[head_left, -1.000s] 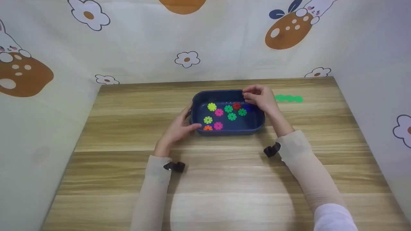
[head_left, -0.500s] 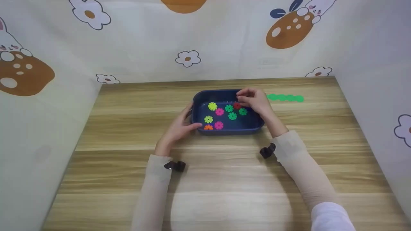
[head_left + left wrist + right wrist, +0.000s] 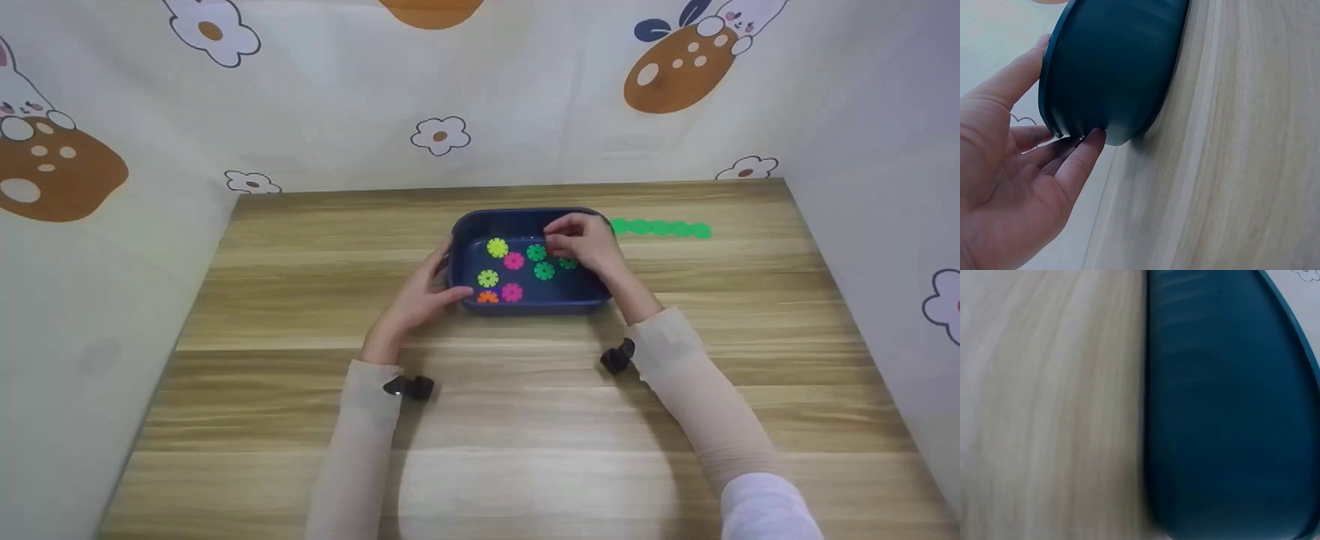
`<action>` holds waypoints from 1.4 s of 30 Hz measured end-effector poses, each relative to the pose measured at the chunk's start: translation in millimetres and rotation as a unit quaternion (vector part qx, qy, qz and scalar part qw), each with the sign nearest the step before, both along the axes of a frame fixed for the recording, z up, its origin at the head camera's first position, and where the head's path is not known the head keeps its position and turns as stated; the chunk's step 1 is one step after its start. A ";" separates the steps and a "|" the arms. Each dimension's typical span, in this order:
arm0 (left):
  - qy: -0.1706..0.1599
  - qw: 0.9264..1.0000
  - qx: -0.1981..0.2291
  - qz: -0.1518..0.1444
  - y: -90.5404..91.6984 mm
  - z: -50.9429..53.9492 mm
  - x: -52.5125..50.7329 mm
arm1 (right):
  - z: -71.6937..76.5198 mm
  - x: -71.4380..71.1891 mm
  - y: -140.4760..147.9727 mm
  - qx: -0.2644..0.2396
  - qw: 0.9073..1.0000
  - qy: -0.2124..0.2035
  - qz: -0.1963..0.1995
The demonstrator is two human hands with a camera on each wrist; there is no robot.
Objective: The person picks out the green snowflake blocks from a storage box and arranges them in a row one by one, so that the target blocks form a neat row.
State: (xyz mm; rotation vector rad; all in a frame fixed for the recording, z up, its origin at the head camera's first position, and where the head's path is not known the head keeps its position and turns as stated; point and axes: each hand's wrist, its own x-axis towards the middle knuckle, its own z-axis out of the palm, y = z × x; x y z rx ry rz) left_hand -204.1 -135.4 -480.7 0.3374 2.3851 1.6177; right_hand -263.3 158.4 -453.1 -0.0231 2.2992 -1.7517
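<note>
A dark blue tray (image 3: 547, 308) stands on the table with several flower-shaped discs inside. My left hand (image 3: 415, 301) holds its left end, thumb at the near rim corner and fingers against the outer wall. The left wrist view shows these fingertips (image 3: 1095, 138) touching the tray's end. My right hand (image 3: 589, 241) is over the tray's right side, fingers bent and tips close together by a red disc (image 3: 551, 250), mostly hidden. Whether something is between them cannot be seen; the right wrist view shows only the tray's outer wall (image 3: 1230, 410) and table.
Yellow (image 3: 497, 247), pink (image 3: 514, 261), green (image 3: 544, 271) and orange (image 3: 487, 298) discs lie in the tray. A row of joined green discs (image 3: 660, 227) lies on the table (image 3: 300, 300) right of the tray. Patterned sheets (image 3: 337, 97) surround the table's back and sides.
My right hand has moved left and slightly down over the tray, uncovering more of the green row and covering most of the red disc. My left hand stays on the tray.
</note>
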 end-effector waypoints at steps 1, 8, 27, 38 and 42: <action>0.000 1.000 0.001 0.000 0.1 -0.1 -0.1 | -0.6 0.1 -0.4 0.009 1.000 -0.004 0.002; -0.002 1.000 0.005 -0.002 0.5 3.5 1.8 | -7.1 0.9 -1.4 0.069 0.997 -0.022 0.031; -0.002 1.000 0.005 -0.002 0.5 0.9 -0.4 | -17.5 1.9 -10.7 0.285 0.950 0.038 0.125; 0.001 1.000 0.007 -0.003 0.3 0.6 -0.6 | -19.7 0.7 -12.2 0.290 0.938 0.074 0.177; -0.004 1.000 0.015 0.000 0.7 0.5 0.1 | -19.9 0.8 -12.3 0.283 0.937 0.083 0.187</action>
